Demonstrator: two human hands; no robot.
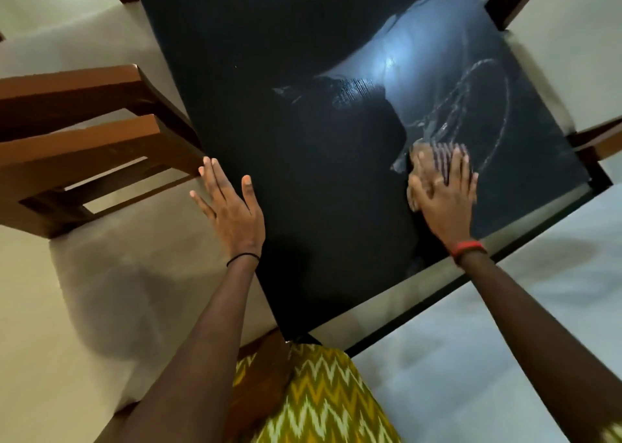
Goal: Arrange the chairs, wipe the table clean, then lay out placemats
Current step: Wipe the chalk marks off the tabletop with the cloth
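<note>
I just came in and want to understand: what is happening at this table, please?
A person is wiping the black table with a cloth pressed flat under the right hand. Wet streaks show on the surface beyond it. The left hand is open at the table's left edge, next to a wooden chair. No placemats are in view.

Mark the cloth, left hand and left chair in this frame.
cloth (423, 159): head view, its blurred upper-left part.
left hand (232, 218): head view, back of the hand.
left chair (77, 94): head view, top wooden rail of its back.
</note>
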